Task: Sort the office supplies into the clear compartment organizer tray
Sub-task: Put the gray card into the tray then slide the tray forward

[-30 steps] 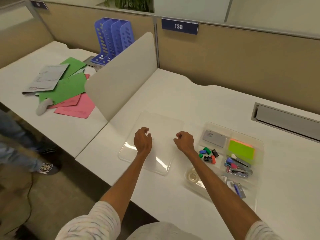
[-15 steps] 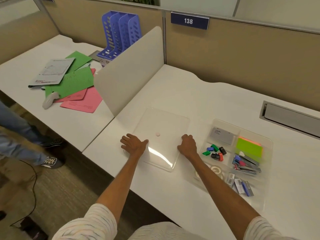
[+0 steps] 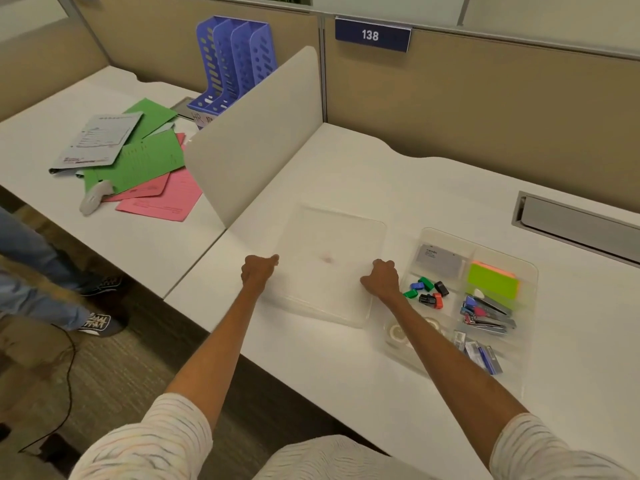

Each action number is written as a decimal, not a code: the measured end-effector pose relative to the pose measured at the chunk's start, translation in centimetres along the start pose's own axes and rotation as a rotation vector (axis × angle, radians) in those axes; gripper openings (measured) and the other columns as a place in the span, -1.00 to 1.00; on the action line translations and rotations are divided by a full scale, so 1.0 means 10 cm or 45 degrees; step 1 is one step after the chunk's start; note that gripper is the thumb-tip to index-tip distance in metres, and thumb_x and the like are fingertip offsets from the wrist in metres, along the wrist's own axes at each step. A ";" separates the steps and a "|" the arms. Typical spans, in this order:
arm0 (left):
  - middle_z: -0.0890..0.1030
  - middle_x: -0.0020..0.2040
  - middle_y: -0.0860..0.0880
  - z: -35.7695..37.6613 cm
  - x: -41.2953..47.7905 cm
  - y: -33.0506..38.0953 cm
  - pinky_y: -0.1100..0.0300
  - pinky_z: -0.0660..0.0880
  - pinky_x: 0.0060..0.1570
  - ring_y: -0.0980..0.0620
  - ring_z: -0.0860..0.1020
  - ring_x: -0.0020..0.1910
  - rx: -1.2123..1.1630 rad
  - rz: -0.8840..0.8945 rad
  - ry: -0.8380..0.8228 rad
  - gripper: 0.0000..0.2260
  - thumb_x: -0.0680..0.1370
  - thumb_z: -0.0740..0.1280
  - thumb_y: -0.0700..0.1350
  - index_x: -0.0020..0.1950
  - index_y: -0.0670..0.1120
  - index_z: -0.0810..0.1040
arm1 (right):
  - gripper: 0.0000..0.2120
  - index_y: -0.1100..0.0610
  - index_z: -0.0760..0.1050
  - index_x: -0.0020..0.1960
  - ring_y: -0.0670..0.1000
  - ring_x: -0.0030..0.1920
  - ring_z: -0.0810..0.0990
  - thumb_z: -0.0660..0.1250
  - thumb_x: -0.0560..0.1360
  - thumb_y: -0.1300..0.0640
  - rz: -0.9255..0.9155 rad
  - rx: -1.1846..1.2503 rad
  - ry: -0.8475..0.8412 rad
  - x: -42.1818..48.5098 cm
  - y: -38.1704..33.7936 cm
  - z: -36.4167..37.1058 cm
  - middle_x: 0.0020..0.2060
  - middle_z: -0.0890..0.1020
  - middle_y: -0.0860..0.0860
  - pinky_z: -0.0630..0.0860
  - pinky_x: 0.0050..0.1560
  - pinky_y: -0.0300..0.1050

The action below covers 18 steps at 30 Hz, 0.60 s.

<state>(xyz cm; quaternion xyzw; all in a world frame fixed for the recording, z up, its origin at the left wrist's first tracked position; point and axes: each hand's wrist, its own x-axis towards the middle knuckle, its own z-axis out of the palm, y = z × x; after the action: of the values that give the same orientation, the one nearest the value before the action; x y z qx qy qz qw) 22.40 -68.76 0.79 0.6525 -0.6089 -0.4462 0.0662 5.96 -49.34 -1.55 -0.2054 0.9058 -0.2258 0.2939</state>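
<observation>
Nearest the camera, two striped sleeves (image 3: 152,441) reach out over a white desk (image 3: 346,168). Left hand (image 3: 259,271) curls its fingers round the left edge of a clear lid (image 3: 332,292), and right hand (image 3: 381,278) curls round the right edge; the lid looks blurred, and I cannot tell whether it lies on the desk or is lifted off it.

Just right of the lid sits the clear tray (image 3: 531,275), flat on the desk, with the right forearm crossing over its near left corner. Its nearest compartments hold a tape roll (image 3: 398,332) and small staple boxes (image 3: 485,358). The middle ones hold coloured clips (image 3: 427,291) on the left and a heap of metal clips (image 3: 485,315) on the right. The far ones hold a grey card (image 3: 440,259) and green sticky notes (image 3: 493,280).

Beyond the tray, a grey hatch (image 3: 578,226) is set into the desk. A white divider (image 3: 256,133) stands at the left edge. Past it, on the next desk, green and pink folders (image 3: 145,168) lie spread about, with a blue file rack (image 3: 235,64) behind them. On the far partition hangs a plate (image 3: 372,34) reading 138.
</observation>
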 end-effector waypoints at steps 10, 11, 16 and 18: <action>0.56 -0.30 -0.04 0.07 -0.39 0.70 0.27 0.54 -0.36 0.01 0.59 -0.39 -0.586 0.224 -0.260 -0.74 0.37 0.57 -0.14 -0.03 -0.23 0.64 | -0.52 0.24 0.47 0.32 0.17 0.28 0.50 0.27 0.54 -0.07 -0.029 0.517 0.090 -0.03 -0.29 -0.37 0.30 0.51 0.15 0.44 0.34 0.12; 0.58 -0.29 -0.04 0.10 -0.47 0.77 0.27 0.54 -0.34 0.01 0.60 -0.39 -0.582 0.289 -0.282 -0.77 0.36 0.57 -0.14 -0.07 -0.22 0.65 | -0.54 0.25 0.50 0.25 0.16 0.20 0.55 0.26 0.54 -0.08 -0.036 0.605 0.104 -0.03 -0.33 -0.45 0.19 0.57 0.15 0.49 0.29 0.15; 0.68 -0.17 -0.08 0.32 -0.87 1.02 0.24 0.52 -0.31 -0.01 0.62 -0.36 -0.523 0.510 -0.328 -0.80 0.36 0.52 -0.17 -0.07 -0.24 0.70 | -0.58 0.23 0.49 0.25 0.07 0.03 0.56 0.23 0.59 -0.08 -0.097 0.991 0.132 -0.06 -0.48 -0.88 0.07 0.59 0.12 0.62 0.08 0.05; 0.70 -0.15 -0.09 0.41 -1.01 1.07 0.24 0.51 -0.32 -0.01 0.62 -0.36 -0.502 0.558 -0.310 -0.81 0.37 0.51 -0.16 -0.08 -0.23 0.71 | -0.57 0.20 0.46 0.27 0.13 0.12 0.58 0.21 0.59 -0.10 -0.106 1.038 0.130 -0.09 -0.49 -1.02 0.11 0.57 0.15 0.62 0.08 0.02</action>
<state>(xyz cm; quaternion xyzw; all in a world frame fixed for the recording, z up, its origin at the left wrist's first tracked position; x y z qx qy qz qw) 13.21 -60.91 10.17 0.4223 -0.6401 -0.6056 0.2126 1.45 -49.90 8.83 -0.0971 0.7466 -0.5876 0.2965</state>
